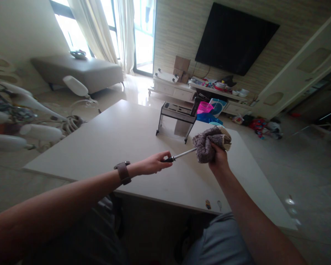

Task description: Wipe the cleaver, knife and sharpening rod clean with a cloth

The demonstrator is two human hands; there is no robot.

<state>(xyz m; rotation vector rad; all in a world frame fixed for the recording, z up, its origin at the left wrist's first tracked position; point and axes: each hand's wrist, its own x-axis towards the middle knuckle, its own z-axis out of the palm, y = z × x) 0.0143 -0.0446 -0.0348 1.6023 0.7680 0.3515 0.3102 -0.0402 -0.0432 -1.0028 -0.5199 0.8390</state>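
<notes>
My left hand [153,163], with a watch on its wrist, pinches the black handle of a sharpening steel [185,152]. The thin metal rod points right, and its far end is hidden in a brown fluffy cloth [205,145] with a beige underside. My right hand [218,161] is closed around the bunched cloth, above the white table [99,147]. Just beyond stands a knife block [165,125] with a black frame and see-through sides. One black handle [195,106] sticks up at its right end.
Two small items, a yellow-and-dark one [207,204] and a pale one [219,205], lie at the table's near edge. White chairs [41,132] crowd the left side. Past the table are a pink basket [204,107], a cluttered low cabinet [179,92] and a grey bench [85,71].
</notes>
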